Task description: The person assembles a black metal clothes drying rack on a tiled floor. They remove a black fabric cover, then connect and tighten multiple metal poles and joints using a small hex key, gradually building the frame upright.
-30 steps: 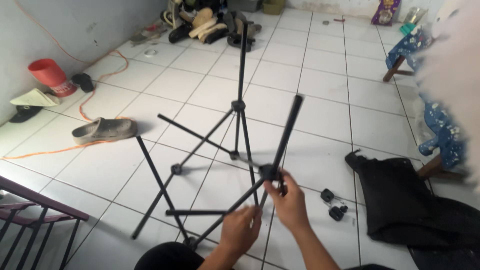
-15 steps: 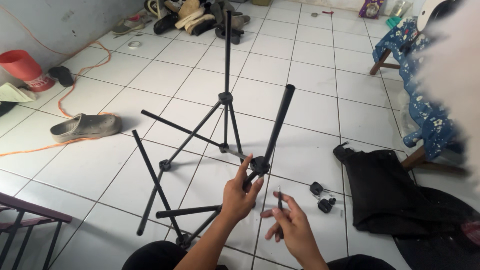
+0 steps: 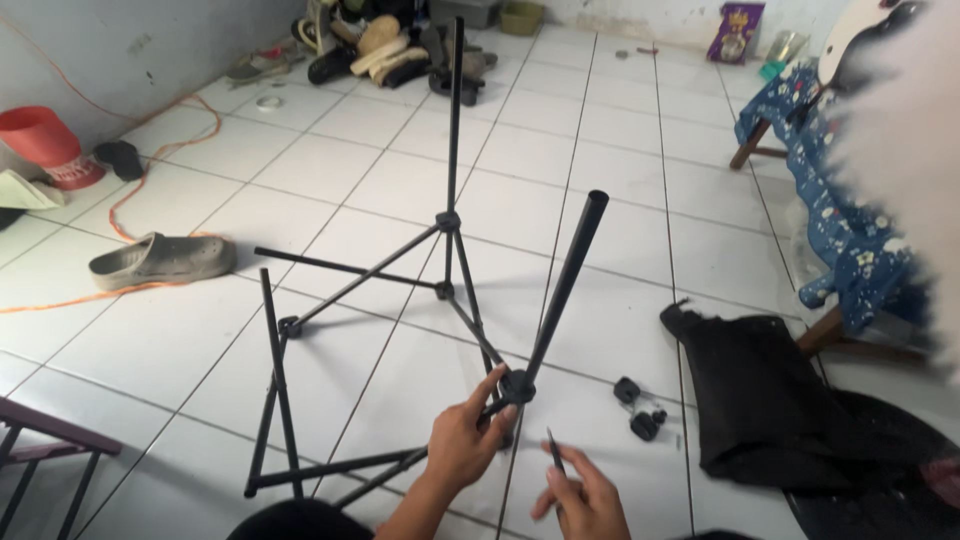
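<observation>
A black folding tripod stand (image 3: 445, 255) lies spread on the white tiled floor, its pole pointing away from me. My left hand (image 3: 468, 440) grips the black joint (image 3: 517, 386) at the foot of a slanted black tube (image 3: 565, 285). Lower right, my right hand (image 3: 580, 495) pinches a thin dark pin-like tool (image 3: 554, 452), its tip pointing up toward the joint. Two small black knobs (image 3: 636, 405) sit on the floor just right of the hands.
A black fabric bag (image 3: 765, 400) lies to the right, beside a wooden chair draped in blue floral cloth (image 3: 835, 220). A grey shoe (image 3: 160, 260), an orange cable (image 3: 150, 160) and a red bucket (image 3: 45, 140) are at left. Several shoes (image 3: 380, 50) pile at the far wall.
My right hand let go of the joint and dropped lower, now holding the thin tool. My left hand moved up onto the joint. The view shifted slightly.
</observation>
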